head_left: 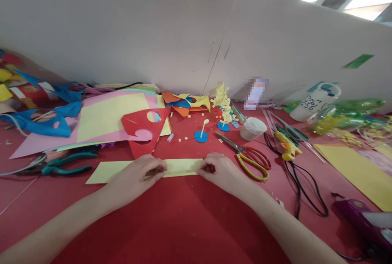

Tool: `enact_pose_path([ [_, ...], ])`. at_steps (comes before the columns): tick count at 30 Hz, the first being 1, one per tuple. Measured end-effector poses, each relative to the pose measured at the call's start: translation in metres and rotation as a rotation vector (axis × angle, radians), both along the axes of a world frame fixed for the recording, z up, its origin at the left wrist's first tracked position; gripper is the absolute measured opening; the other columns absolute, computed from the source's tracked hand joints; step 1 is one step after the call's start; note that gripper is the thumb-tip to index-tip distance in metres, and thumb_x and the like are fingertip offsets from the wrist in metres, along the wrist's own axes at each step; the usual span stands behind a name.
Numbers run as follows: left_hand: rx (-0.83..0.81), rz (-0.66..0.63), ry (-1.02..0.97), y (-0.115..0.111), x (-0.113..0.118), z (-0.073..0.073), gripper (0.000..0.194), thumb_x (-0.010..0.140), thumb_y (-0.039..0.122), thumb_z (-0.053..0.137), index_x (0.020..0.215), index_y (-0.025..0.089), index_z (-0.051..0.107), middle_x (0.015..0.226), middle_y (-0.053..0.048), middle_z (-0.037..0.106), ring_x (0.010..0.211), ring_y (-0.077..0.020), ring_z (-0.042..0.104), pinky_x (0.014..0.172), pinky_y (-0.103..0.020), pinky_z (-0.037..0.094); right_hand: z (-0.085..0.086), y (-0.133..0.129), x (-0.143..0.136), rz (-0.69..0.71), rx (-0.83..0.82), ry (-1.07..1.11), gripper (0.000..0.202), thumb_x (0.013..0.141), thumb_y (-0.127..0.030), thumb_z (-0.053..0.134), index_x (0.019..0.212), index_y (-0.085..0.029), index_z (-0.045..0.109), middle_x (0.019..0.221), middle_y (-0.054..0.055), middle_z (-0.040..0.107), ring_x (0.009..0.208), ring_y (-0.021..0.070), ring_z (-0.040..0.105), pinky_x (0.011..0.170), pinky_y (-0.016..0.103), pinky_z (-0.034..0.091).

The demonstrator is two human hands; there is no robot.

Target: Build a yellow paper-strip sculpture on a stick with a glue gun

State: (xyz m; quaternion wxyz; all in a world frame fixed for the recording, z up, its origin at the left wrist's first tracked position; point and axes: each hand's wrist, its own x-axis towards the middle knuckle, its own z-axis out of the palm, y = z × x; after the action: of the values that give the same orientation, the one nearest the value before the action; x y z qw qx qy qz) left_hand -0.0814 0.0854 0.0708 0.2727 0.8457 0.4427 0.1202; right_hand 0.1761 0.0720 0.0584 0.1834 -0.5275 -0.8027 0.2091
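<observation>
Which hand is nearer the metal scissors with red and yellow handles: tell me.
Right. The right hand, at the flat pale yellow strip, is close to the scissors, on their near left side; the left hand is farther left along that strip.

"Where is the paper strip (182, 167)?"

"Crosswise on the table (183, 223), between the two hands, its left end reaching out past the left hand (139, 174), its right end at the right hand (222, 172)."

"And behind it?"

"A disc (198, 137) with a stick (202, 128) on it; left of that, a mask cutout (131, 121) partly over stacked sheets (101, 121)."

"Left side?"

"Pliers (56, 166), in front of the sheets."

"Right?"

"Scissors (239, 148) beyond the right hand, a cup (252, 130) behind them, a glue gun (287, 147) farther right, and a mug (310, 102) near the wall (153, 31)."
</observation>
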Motion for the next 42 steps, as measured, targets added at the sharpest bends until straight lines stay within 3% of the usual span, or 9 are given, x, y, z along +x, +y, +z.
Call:
enact_pose_path([
  [8, 0.073, -0.001, 0.066, -0.003, 0.001, -0.004, 0.021, 0.088, 0.029, 0.038, 0.096, 0.020, 0.054, 0.087, -0.004, 0.059, 0.078, -0.0165, 0.057, 0.069, -0.029, 0.047, -0.001, 0.000, -0.003, -0.006, 0.057, 0.007, 0.013, 0.075, -0.020, 0.063, 0.063, -0.017, 0.058, 0.061, -0.001, 0.055, 0.060, 0.0115, 0.052, 0.055, 0.022, 0.039],
  [15, 0.156, -0.024, 0.129, -0.005, 0.003, -0.004, 0.022, 0.089, 0.028, 0.038, 0.100, 0.018, 0.055, 0.092, -0.005, 0.062, 0.087, -0.0193, 0.057, 0.074, -0.031, 0.046, -0.002, -0.001, -0.003, -0.023, 0.053, 0.001, 0.011, 0.073, -0.018, 0.063, 0.063, -0.017, 0.058, 0.062, 0.000, 0.056, 0.060, 0.0116, 0.052, 0.056, 0.022, 0.039],
  [22, 0.379, -0.138, 0.250, -0.005, 0.005, -0.007, 0.024, 0.091, 0.023, 0.035, 0.101, 0.017, 0.057, 0.095, -0.006, 0.064, 0.087, -0.0196, 0.056, 0.079, -0.033, 0.042, 0.000, -0.001, -0.007, -0.058, 0.031, -0.008, 0.014, 0.071, -0.013, 0.063, 0.060, -0.017, 0.055, 0.061, 0.000, 0.056, 0.061, 0.0118, 0.051, 0.057, 0.022, 0.039],
  [27, 0.515, -0.249, 0.396, -0.007, 0.003, -0.012, 0.049, 0.084, 0.002, 0.033, 0.120, 0.029, 0.050, 0.080, -0.003, 0.056, 0.072, -0.0167, 0.048, 0.063, -0.026, 0.038, -0.001, -0.001, -0.008, -0.034, 0.048, -0.026, 0.014, 0.071, -0.012, 0.061, 0.062, -0.017, 0.053, 0.063, 0.000, 0.056, 0.062, 0.0125, 0.050, 0.059, 0.024, 0.039],
  [30, 0.584, -0.296, 0.404, -0.007, 0.003, -0.014, 0.064, 0.080, -0.004, 0.031, 0.126, 0.039, 0.042, 0.080, -0.003, 0.051, 0.072, -0.0173, 0.044, 0.063, -0.026, 0.035, -0.001, -0.001, -0.007, -0.020, 0.041, -0.037, 0.014, 0.073, -0.011, 0.061, 0.064, -0.017, 0.052, 0.064, 0.000, 0.056, 0.063, 0.0128, 0.050, 0.059, 0.024, 0.038],
  [42, 0.607, -0.330, 0.401, -0.007, 0.003, -0.018, 0.067, 0.082, -0.001, 0.034, 0.133, 0.042, 0.031, 0.081, -0.003, 0.048, 0.072, -0.0178, 0.041, 0.065, -0.027, 0.034, 0.005, -0.001, -0.004, 0.022, -0.025, -0.029, 0.012, 0.077, -0.011, 0.059, 0.070, -0.017, 0.051, 0.069, 0.000, 0.057, 0.064, 0.0126, 0.049, 0.060, 0.024, 0.038],
])
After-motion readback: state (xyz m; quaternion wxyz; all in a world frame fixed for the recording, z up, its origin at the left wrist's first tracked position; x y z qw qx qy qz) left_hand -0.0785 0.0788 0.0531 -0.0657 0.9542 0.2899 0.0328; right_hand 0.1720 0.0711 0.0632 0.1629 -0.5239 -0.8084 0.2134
